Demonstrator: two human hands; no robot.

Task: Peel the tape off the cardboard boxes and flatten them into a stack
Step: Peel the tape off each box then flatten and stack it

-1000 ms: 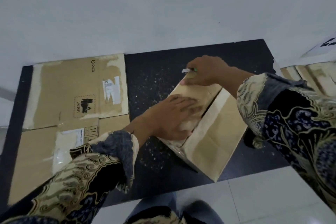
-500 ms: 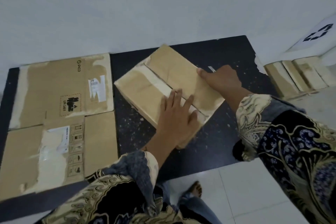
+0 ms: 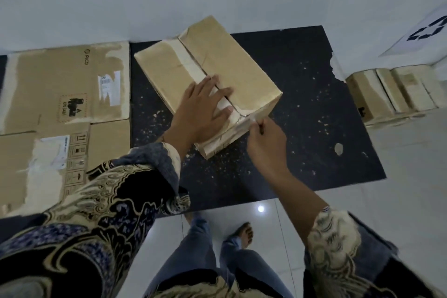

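Closed brown box [image 3: 232,65], creased, torn paler along its centre seam; left hand [image 3: 200,113] spread flat on top, right hand [image 3: 266,143] pinching tape [image 3: 246,118] at its near end.

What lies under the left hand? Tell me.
The left hand presses flat on the cardboard box, across its taped centre seam. The seam beneath the palm is hidden.

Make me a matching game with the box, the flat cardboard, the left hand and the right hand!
Things:
1. cardboard box
2. flattened cardboard
3. left hand
4. right hand

States:
A. pinches the tape at the box's near end
B. lies flat at the left of the black mat
C. presses flat on top of the box
D. closed, in the middle of the mat

Pairs: 1-D, 2-B, 3-C, 4-A
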